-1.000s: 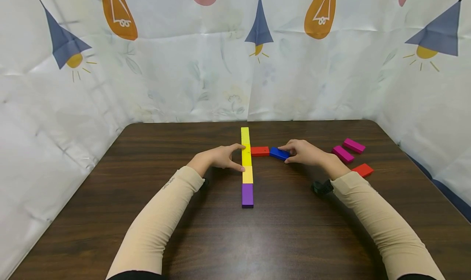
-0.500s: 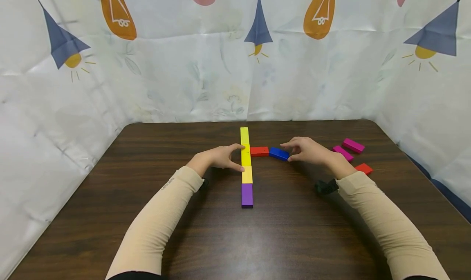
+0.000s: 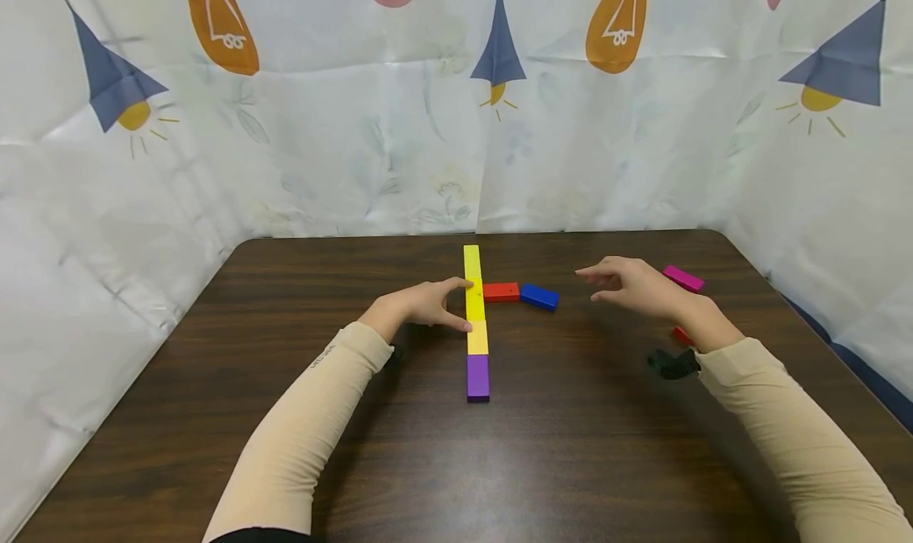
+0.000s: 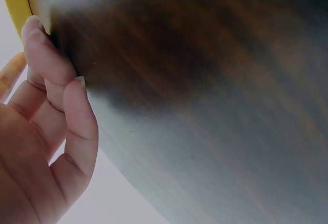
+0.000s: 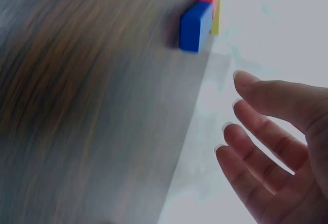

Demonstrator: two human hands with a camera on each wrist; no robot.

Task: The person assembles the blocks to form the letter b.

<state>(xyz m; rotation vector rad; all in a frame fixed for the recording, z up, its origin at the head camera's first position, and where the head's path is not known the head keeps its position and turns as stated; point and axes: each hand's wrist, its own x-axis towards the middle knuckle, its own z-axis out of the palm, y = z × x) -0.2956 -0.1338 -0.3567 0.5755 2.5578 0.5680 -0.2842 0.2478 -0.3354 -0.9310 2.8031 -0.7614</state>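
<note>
In the head view, a straight row runs away from me: a purple block (image 3: 478, 378) nearest, then a pale yellow block (image 3: 478, 342) and two brighter yellow blocks, the far one (image 3: 472, 261) at the end. My left hand (image 3: 426, 305) rests its index finger and thumb against the yellow blocks, the rest of its fingers loosely bent. A red block (image 3: 502, 292) extends right from the row, and a blue block (image 3: 539, 297) continues from it at a slight slant. To the right of the blue block, my right hand (image 3: 635, 285) hovers with relaxed fingers, holding nothing.
A magenta block (image 3: 683, 278) lies beyond my right wrist at the table's right side. Part of another red block (image 3: 681, 336) shows beside that forearm. The dark wooden table (image 3: 399, 464) meets a white printed curtain (image 3: 342, 162) behind and on both sides.
My right hand has let go of the blue block and moved right and up, its forearm now covering one magenta block and much of the loose red one. The left hand stays put.
</note>
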